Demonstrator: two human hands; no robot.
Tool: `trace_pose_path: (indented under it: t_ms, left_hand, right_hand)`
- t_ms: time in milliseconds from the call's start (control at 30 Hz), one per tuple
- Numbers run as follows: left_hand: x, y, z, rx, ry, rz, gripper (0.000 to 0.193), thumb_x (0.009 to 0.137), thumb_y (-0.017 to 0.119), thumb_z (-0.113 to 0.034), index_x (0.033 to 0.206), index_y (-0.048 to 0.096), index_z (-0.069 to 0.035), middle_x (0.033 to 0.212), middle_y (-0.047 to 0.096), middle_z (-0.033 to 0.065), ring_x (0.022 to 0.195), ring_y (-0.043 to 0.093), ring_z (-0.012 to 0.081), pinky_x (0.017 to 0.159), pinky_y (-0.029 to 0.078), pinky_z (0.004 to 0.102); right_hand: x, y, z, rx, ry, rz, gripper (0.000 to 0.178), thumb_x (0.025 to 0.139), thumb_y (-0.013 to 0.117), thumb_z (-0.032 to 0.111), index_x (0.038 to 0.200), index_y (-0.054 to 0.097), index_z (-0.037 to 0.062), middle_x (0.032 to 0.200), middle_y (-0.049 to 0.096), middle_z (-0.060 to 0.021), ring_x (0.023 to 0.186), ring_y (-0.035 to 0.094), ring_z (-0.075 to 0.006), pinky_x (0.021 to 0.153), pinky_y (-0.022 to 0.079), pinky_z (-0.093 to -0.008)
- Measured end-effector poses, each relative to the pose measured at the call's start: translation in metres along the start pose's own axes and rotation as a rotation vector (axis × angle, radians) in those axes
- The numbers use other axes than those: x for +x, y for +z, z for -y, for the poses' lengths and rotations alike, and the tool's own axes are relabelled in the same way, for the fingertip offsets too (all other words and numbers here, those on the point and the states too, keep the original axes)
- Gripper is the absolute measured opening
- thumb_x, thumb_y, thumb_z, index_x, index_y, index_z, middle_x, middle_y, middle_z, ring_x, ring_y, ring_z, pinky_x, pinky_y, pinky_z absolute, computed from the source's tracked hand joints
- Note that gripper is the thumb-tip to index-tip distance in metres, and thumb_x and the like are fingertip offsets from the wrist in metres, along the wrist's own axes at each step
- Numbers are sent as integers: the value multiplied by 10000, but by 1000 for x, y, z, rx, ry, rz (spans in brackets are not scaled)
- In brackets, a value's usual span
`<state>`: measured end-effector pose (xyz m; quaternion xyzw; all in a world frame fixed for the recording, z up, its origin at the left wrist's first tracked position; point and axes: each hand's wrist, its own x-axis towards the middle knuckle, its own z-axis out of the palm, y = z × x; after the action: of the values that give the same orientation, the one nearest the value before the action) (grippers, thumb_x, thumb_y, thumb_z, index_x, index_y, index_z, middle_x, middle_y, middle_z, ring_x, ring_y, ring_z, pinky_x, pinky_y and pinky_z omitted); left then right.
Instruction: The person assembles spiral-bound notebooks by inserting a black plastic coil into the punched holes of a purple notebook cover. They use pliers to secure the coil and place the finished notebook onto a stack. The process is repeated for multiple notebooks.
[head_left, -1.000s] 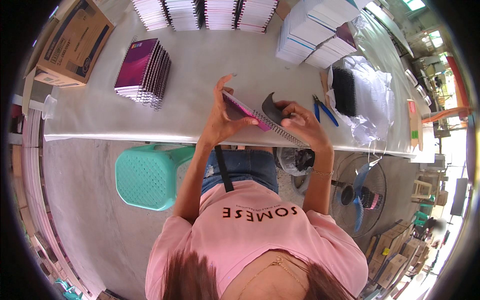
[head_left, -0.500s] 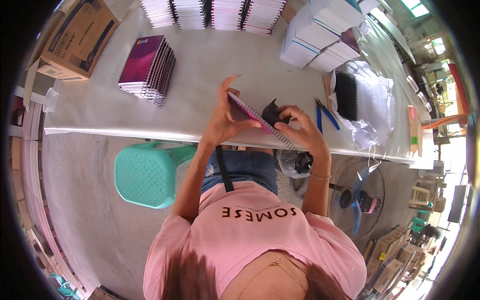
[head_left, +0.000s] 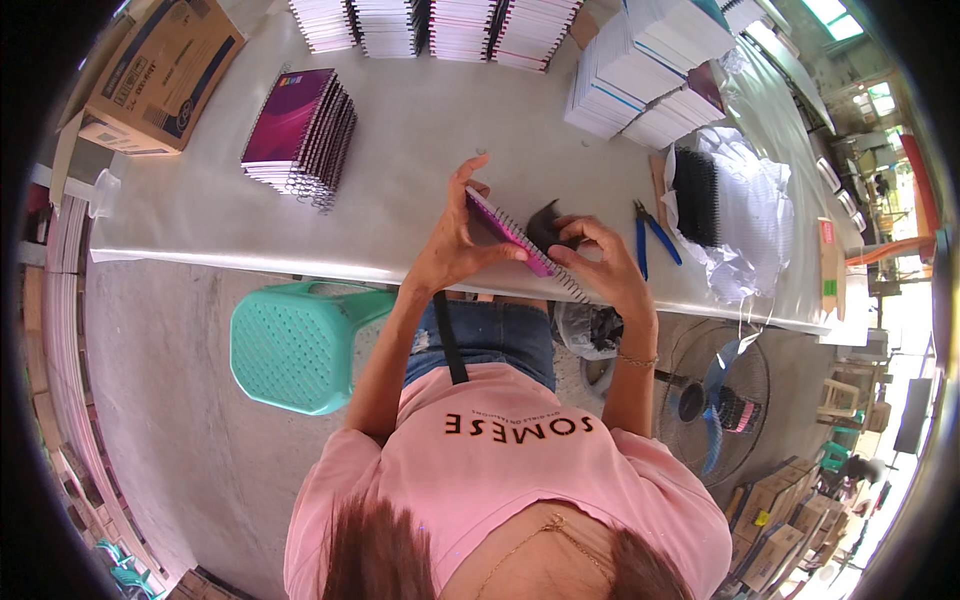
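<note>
My left hand (head_left: pixel 452 243) grips a thin purple notebook (head_left: pixel 512 232) near the front edge of the table, thumb on one side and fingers on the other. The notebook stands tilted on edge. A wire coil (head_left: pixel 572 287) runs along its spine, and its lower end sticks out past the pages. My right hand (head_left: pixel 600 262) is closed round a black curved, flexible piece (head_left: pixel 545 228), pressed up against the coil. What its fingertips touch is partly hidden. Blue-handled cutting pliers (head_left: pixel 655 238) lie on the table to the right of that hand.
Coil-bound purple notebooks (head_left: pixel 298 130) are stacked at left, near a cardboard box (head_left: pixel 160 75). More notebook stacks (head_left: pixel 460 30) and page blocks (head_left: pixel 640 75) stand at the back. Black coils (head_left: pixel 695 195) lie on white wrapping at right. Below are a green stool (head_left: pixel 290 350) and a fan (head_left: pixel 712 400).
The notebook and my left hand have shifted slightly to the right. The black piece has turned a little in my right hand, which stays at the coil.
</note>
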<state>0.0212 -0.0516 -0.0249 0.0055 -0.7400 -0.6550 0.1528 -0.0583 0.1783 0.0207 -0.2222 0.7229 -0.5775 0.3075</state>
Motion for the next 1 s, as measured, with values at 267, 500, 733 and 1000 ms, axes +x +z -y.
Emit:
trace_pose_path:
  t_ms: [267,500,733,1000]
  left_hand:
    - [1,-1,-4,18,8,35,1206,543,978,-241,1504,254,-150,1248,433,98,1126,462,257,1020,385,376]
    - [0,0,-4,17,-10,33,1217,541,978,-245,1509,246,-159,1211,456,111,1120,483,254,1022,389,377]
    - [0,-1,-6,24,13,36,1216,539,979,-237,1507,247,-158,1209,456,109,1128,478,251,1026,386,379]
    - [-1,3,-4,-12,2,27,1157,583,961,-257,1499,264,-143,1274,434,96,1117,468,262,1005,399,384]
  right_hand:
    - [-3,-1,-6,265,-85,-8,357,870,759,307,1007,650,-4,1150,671,-90,1011,590,-143,912,461,-311]
    - [-5,8,8,-76,-123,-91,353,866,767,289,1021,653,-8,1125,672,-84,997,589,-138,882,474,-298]
    - [-4,9,-1,-18,-99,-103,367,860,775,304,1009,651,-7,1190,642,-80,958,582,-140,823,475,-288]
    - [10,9,-15,-241,-202,-333,312,860,769,291,1060,658,78,1313,559,-102,1166,533,-202,921,434,-321]
